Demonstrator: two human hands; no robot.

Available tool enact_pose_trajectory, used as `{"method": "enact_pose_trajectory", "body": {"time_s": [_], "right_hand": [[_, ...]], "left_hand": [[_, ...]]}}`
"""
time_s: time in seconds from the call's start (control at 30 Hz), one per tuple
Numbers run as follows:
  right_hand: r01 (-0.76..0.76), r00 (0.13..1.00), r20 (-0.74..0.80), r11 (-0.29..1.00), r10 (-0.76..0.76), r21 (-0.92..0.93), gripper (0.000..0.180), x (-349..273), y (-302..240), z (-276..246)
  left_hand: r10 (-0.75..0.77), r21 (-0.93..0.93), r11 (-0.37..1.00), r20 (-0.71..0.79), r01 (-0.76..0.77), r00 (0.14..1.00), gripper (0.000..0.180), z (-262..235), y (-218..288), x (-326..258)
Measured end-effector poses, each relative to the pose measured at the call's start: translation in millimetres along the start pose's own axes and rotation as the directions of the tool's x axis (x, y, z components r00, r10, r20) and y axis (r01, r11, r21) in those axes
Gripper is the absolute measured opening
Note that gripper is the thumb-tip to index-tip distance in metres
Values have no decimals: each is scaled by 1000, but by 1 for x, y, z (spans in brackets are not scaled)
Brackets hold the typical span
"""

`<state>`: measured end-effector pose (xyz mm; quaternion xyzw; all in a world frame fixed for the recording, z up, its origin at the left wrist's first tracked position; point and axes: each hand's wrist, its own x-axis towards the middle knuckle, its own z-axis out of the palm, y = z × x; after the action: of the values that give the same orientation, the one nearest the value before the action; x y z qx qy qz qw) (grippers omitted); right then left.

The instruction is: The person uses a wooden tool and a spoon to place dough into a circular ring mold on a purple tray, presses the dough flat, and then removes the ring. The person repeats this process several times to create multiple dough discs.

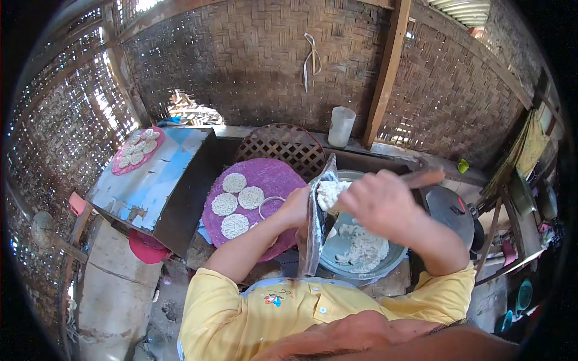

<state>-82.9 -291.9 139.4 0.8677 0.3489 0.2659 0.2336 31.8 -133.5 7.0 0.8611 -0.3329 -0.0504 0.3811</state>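
Blue-topped box table (pixel 174 162): left of the purple tray; small pink tray (pixel 133 161) with pale discs lies by its far-left corner. Low risk, away from both hands.
Purple tray (pixel 283 171): round; four discs on its left half. A left-forearm drag over the near edge could smear the nearest disc.
Basin (pixel 397 256): right of the tray, white crumbly mash (pixel 364 249) toward its near side. A hard shove on the rim might shift it.
Board (pixel 312 234): long, grey, stood steeply at the basin's left rim. Main risk: it could tip or slide if pushed from the right without backing.
Right hand (pixel 382 201): over the basin's far half, fingers curled at the lump; can't tell if it grips or only presses. Too much force could squash or shear the lump.
Wooden handle (pixel 424 177): beyond the right hand, past the basin's far-right rim; can't tell if held. Possible snag.
Left hand (pixel 296 207): above the tray's right edge, against the board, fingers partly hidden; can't tell how firmly it holds.
Lump (pixel 329 194): white, on the board's right side, above the basin's far-left rim. Poor sticking could drop it into the basin.
Ring (pixel 262 204): thin, pale, right part of tray, just beside the left hand. A wrist bump could knock it into the discs (pixel 250 198).
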Motion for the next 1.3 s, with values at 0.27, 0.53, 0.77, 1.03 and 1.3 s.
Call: {"method": "enact_pose_trajectory", "body": {"time_s": [0.27, 0.53, 0.77, 1.03, 1.3], "right_hand": [[-366, 871, -316, 926, 376, 91, 11, -33, 34, -34], [-312, 930, -130, 924, 345, 221, 18, -37, 40, -5], [-239, 964, -71, 953, 256, 185, 13, -16, 32, -11], [-201, 977, -35, 959, 212, 200, 6, -14, 21, 10], [-442, 880, -88, 873, 466, 205, 17, -48, 54, 0]], "left_hand": [[158, -107, 974, -309, -199, 938, 30, 7, -73, 11], [266, -154, 939, -243, -307, 933, 33, 12, -58, 15], [73, 13, 997, -131, -72, 989, 31, 18, -25, 18], [-46, 23, 999, -88, 48, 995, 31, 25, -22, 27], [136, -501, 834, -221, -232, 966, 34, 59, -74, 60]]}}
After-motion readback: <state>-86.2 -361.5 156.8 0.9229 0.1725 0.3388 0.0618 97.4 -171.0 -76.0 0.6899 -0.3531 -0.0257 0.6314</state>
